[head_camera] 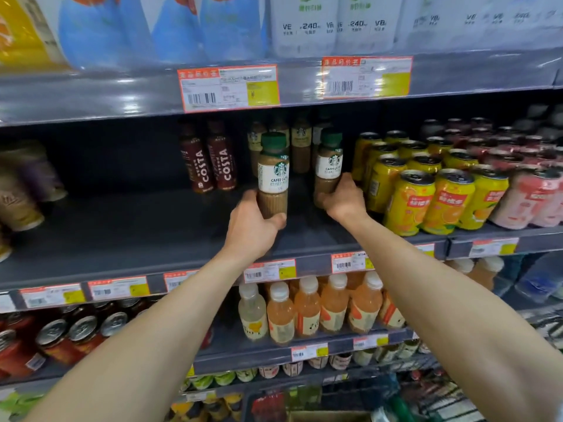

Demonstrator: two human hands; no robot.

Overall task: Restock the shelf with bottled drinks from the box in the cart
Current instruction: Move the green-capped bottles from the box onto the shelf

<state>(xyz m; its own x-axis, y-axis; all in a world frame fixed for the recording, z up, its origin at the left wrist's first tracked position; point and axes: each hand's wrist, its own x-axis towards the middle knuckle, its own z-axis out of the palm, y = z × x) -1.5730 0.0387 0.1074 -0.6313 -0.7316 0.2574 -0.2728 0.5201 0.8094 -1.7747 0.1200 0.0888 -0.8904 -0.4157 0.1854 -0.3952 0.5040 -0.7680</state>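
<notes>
- At the far left of the frame, blurred paper cups (18,190) lie tilted on the dark middle shelf (122,239).
- Left of centre, two dark red Costa bottles (210,159) stand upright near the back of that shelf.
- At centre, the left hand (251,226) is wrapped around the lower part of a Starbucks caffe latte bottle (273,175) with a green cap, held upright; whether its base touches the shelf cannot be told.
- Just right of centre, the right hand (344,199) grips the lower part of a second latte bottle (329,166), also upright, close beside the yellow cans (426,190).
- Behind both, more latte bottles (300,147) stand in a row at the back.
- At the far right, pink cans (530,199) touch the yellow ones.
- Bottom centre, part of a cardboard box (329,417) shows at the frame's edge.
</notes>
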